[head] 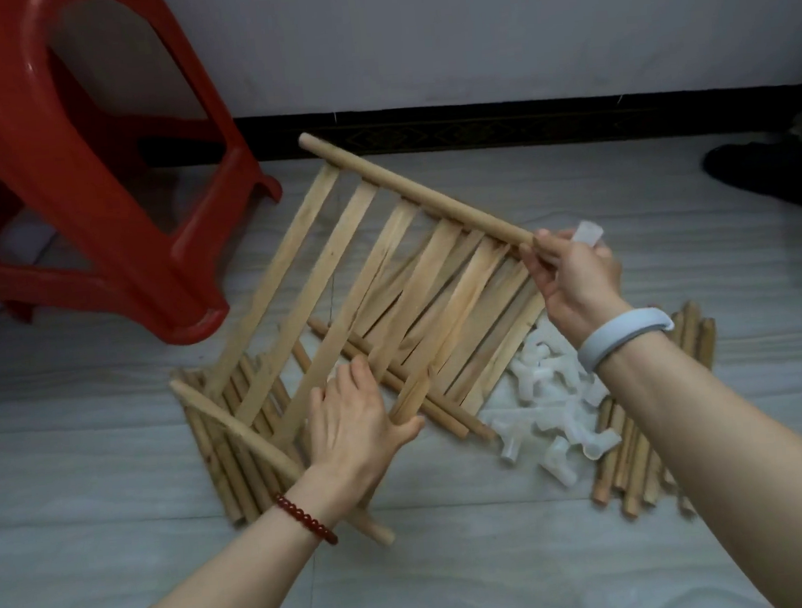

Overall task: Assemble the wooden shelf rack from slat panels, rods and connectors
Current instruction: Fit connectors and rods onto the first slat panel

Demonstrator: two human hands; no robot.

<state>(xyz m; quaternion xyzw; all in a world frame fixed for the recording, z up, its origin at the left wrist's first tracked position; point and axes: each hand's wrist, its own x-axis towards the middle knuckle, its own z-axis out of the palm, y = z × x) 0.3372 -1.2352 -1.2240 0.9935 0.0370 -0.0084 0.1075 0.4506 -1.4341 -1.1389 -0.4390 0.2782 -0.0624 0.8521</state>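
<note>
Pale wood everywhere on the grey floor (pixel 110 413). A slat panel (pixel 358 278) is held tilted above the parts pile, its far rail (pixel 414 190) running from 11 o'clock down toward 3 o'clock, its near rail (pixel 236 429) low at 7 o'clock.

Right hand (pixel 574 275), at 2 o'clock from centre: fingers (pixel 537 257) curled round the end of the far rail, with a translucent white connector (pixel 585 232) pinched at the fingertips just past the rail's tip. Pale blue band (pixel 625 336) on that wrist.

Left hand (pixel 351 423), at 6 o'clock: fingers spread fairly straight against the near part of the panel; thumb out toward 3 o'clock, touching a short slat end (pixel 409 396). Cannot tell whether anything is gripped beneath the palm. Red bead bracelet (pixel 305 517) on the wrist.

Under the panel: loose rods (pixel 395 381) lying on the diagonal, another bundle of rods (pixel 219 452) at 7 o'clock, a third bundle (pixel 640 448) at 4 o'clock. Heap of white connectors (pixel 547 417) between the middle rods and the right bundle.

Red plastic stool (pixel 82 175) at 10 o'clock, standing beside the panel. White wall (pixel 463 25) with dark skirting (pixel 471 128) at 12 o'clock. A dark shape (pixel 763 174) at 3 o'clock, at the frame edge, unidentified.
</note>
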